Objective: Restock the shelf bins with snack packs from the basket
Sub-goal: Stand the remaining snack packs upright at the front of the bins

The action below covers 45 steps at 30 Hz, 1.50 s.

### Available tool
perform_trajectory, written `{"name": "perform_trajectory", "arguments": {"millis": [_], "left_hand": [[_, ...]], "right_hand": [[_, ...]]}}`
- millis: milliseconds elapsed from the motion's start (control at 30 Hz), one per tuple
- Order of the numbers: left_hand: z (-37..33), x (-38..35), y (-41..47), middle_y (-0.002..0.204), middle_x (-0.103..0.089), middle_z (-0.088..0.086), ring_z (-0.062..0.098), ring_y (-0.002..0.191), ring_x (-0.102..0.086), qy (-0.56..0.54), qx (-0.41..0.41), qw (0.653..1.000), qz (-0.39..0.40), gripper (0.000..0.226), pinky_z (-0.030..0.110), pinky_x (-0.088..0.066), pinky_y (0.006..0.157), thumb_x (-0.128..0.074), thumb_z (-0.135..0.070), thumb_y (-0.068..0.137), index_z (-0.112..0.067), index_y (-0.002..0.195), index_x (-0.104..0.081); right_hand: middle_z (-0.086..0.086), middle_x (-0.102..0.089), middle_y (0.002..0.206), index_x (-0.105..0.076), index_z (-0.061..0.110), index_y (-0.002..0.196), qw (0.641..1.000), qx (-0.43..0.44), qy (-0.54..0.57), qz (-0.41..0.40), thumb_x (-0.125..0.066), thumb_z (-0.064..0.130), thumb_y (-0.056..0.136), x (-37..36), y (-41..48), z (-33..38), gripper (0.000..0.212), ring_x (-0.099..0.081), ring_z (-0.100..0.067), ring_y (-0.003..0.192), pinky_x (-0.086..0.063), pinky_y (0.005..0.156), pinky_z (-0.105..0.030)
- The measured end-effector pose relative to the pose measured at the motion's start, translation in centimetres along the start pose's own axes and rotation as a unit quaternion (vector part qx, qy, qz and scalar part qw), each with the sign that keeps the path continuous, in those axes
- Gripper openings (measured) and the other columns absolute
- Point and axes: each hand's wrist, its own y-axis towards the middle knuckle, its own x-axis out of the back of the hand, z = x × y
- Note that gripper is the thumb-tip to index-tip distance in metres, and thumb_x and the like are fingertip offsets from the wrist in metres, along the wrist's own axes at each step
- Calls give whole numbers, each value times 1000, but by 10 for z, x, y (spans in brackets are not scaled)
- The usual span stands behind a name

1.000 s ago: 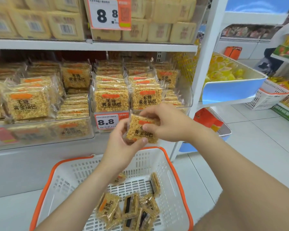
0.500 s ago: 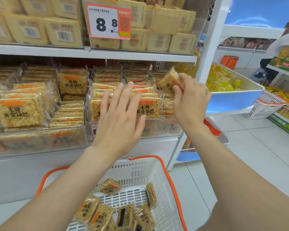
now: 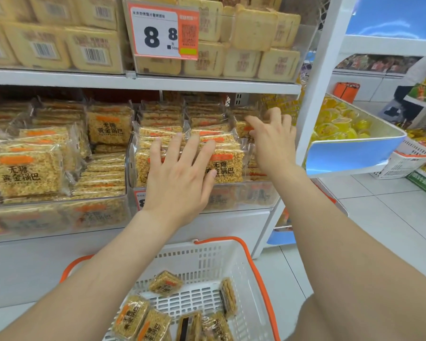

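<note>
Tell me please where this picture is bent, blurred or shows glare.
Head view: the wide lens bends the white shelf post; the clear bin front is hazy with glare, blurring packs behind it; the price tag is sharp; light is even, shadows faint.

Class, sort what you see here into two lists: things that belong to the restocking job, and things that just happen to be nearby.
Belongs to the job: left hand, flat on the binned packs; right hand, in the shelf bin; basket; snack packs in it.
Just nearby: price tag; pale boxes on the upper shelf; blue tray of yellow sweets.
</note>
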Motion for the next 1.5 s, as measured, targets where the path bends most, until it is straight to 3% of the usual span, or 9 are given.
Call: {"name": "perform_trajectory", "arguments": {"millis": [233,367,533,633,733,900,1100,1233,1500], "left_hand": [[2,-1,-1,161,-42,7,37,149,-37,-1,-4,1000,-5,57,62,-22,119,-32,-52,108,-25,159,-35],[3,0,-1,162,-41,7,37,150,-36,1,-6,1000,2,57,61,-22,120,-31,-52,109,-26,160,-33],[3,1,-1,161,-42,7,37,150,-36,-6,-9,1000,2,56,61,-21,120,-35,-51,109,-26,159,-35],[0,4,-1,161,-44,6,36,151,-36,-20,-1,1000,1,55,63,-18,123,-39,-50,108,-27,158,-37],[-3,6,-1,165,-38,7,36,155,-30,-33,15,999,3,56,69,-10,124,-43,-49,107,-29,159,-36],[-13,5,-13,163,-39,14,37,155,-29,-57,5,995,-87,51,62,-16,124,-63,-30,102,-21,149,-47],[-31,-8,-39,111,-63,12,33,103,-52,-146,-108,950,-256,11,44,-40,84,-66,-6,95,-11,105,-68],[-36,-40,-63,85,-55,10,33,76,-49,-194,-216,946,-144,5,46,-40,63,-60,-6,94,-6,89,-62],[-50,-122,-126,71,-57,-5,23,65,-57,-195,-195,922,271,16,35,-38,53,-52,-28,96,-20,82,-55]], "right_hand": [[-11,-54,115,-69,19,120,998,-18,27,-44,-73,16,93,-1,2,3,27,-50,-35,104,-43,82,-45],[-16,-48,126,-60,12,136,999,16,18,27,-65,-12,82,3,-7,4,59,-47,-37,110,-46,80,-44],[-18,-37,159,-32,2,159,989,18,93,112,-59,-21,82,21,-24,1,85,-38,-35,146,-39,118,-41],[-16,-49,150,-49,4,149,990,21,111,86,-55,-20,81,39,-39,-2,73,-45,-36,140,-40,116,-42],[-10,-65,115,-70,9,119,991,9,127,43,-55,-8,81,60,-54,-1,44,-60,-34,105,-52,89,-47],[-3,-71,94,-71,15,95,977,15,156,144,-50,14,87,80,-86,18,23,-64,-27,88,-57,76,-44],[-10,-63,89,-64,10,87,978,-37,94,185,-52,10,82,82,-84,12,13,-61,-35,83,-52,67,-41],[-9,-53,68,-53,11,68,945,15,94,313,-53,13,80,85,-96,21,12,-55,-33,67,-45,54,-33],[-9,-55,111,-57,13,105,804,156,-19,574,-49,11,97,45,-143,51,11,-59,-30,92,-46,69,-35]]}}
